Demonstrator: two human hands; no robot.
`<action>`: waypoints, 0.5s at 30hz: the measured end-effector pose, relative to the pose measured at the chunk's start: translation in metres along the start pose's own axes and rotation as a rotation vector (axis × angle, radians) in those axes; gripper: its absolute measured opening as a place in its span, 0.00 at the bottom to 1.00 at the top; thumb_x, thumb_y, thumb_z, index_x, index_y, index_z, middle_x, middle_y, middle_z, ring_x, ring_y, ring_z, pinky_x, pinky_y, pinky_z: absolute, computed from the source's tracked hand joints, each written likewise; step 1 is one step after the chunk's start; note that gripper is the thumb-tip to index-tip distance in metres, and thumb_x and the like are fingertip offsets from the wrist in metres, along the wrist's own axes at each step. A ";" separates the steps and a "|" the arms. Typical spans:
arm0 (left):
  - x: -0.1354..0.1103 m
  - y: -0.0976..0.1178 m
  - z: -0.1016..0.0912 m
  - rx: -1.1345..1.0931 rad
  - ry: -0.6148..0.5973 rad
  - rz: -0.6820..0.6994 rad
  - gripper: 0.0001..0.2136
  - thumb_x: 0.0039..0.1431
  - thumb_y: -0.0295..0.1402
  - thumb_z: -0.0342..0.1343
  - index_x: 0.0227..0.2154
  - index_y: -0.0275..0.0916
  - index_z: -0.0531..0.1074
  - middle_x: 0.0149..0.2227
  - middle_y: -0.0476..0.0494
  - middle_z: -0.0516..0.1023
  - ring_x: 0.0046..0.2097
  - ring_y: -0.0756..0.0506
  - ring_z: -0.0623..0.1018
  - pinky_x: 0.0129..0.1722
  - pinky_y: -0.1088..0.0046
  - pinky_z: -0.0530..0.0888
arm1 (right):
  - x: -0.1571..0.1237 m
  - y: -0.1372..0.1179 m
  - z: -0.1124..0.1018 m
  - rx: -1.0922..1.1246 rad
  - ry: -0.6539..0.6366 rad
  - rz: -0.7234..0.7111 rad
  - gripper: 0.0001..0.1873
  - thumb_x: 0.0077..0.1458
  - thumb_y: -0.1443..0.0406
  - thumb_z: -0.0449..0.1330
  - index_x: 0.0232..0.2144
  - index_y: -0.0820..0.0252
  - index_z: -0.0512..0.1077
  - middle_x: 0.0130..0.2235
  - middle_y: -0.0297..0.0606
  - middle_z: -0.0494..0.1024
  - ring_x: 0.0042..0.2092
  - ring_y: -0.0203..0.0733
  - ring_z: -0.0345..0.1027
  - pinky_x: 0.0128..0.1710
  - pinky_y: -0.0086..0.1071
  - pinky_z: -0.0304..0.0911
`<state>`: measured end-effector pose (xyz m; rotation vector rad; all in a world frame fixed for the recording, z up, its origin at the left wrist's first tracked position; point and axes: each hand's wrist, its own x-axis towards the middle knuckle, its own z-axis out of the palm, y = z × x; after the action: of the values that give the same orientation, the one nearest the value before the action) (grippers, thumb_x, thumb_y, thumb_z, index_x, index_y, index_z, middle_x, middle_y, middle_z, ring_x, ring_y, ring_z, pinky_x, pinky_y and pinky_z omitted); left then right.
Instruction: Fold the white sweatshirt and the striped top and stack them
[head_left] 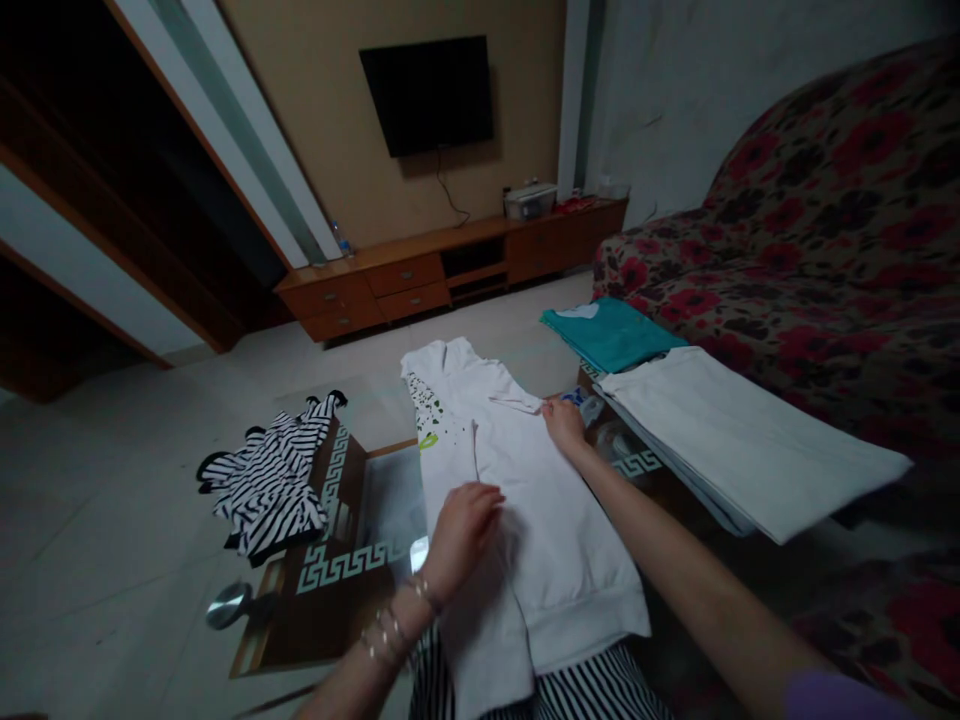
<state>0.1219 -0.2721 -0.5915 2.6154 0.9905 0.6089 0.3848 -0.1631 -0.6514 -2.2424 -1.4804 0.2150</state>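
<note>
White shirt (555,520) lies flat mid-desk (322,620), collar far, its left side folded in. A striped garment (270,480) sits to its left. The left hand (461,535) grips the fold with curled fingers; the right hand (564,425) pinches the far armhole. Folded piles (735,440) lie right. Folding looks half done; the right side would need an even crease.

- Left hand (463,533) pinches a fold of the white garment (517,480) on the worktop (330,590).
- Right hand (564,424) presses the garment's far right edge.
- Striped garment (270,480) lies left of it.
</note>
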 end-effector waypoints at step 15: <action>0.351 -0.219 0.065 0.129 -0.173 -0.210 0.16 0.51 0.20 0.55 0.43 0.38 0.77 0.42 0.41 0.79 0.48 0.43 0.73 0.53 0.68 0.66 | 0.034 -0.012 0.020 -0.080 -0.017 0.026 0.13 0.53 0.59 0.63 0.39 0.62 0.73 0.41 0.47 0.74 0.47 0.50 0.67 0.43 0.38 0.61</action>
<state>0.2673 0.1176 -0.6347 2.5728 1.2627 0.2720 0.3815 -0.1230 -0.6604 -2.3293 -1.4936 0.1863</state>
